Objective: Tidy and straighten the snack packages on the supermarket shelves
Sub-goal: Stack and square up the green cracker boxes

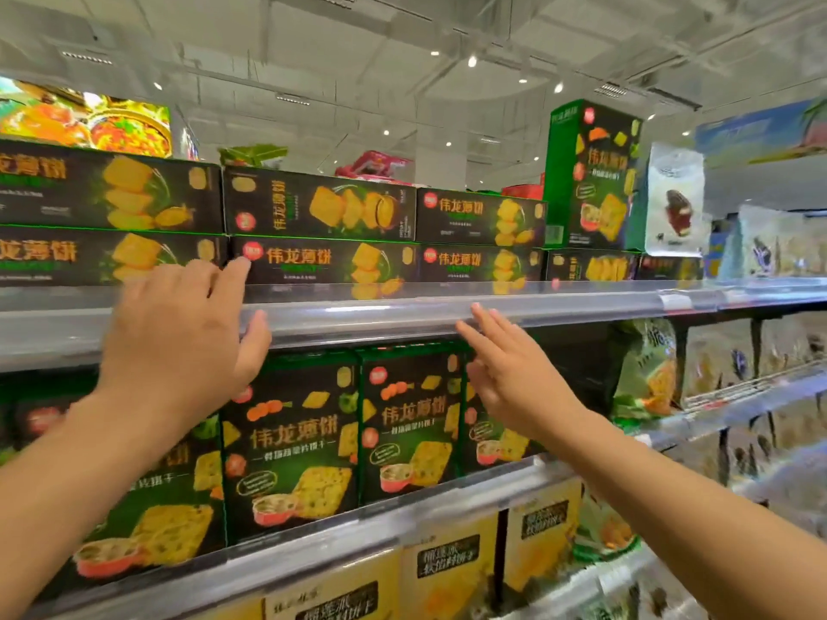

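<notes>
Reaching up with both hands empty and fingers spread: left hand (179,333) at the flat cracker boxes (322,261) on the top shelf (402,313), likely to square them. Right hand (514,373) hovers before the upright boxes (411,422) below.

White ceiling (402,47) w/ exposed beams, recessed spotlights (471,61) lit, slotted vents. White pillar (441,163) mid-bkgd. Bright food poster (85,118) upper left. Metal shelf edge (402,311) w/ clear plastic strip runs across.
</notes>
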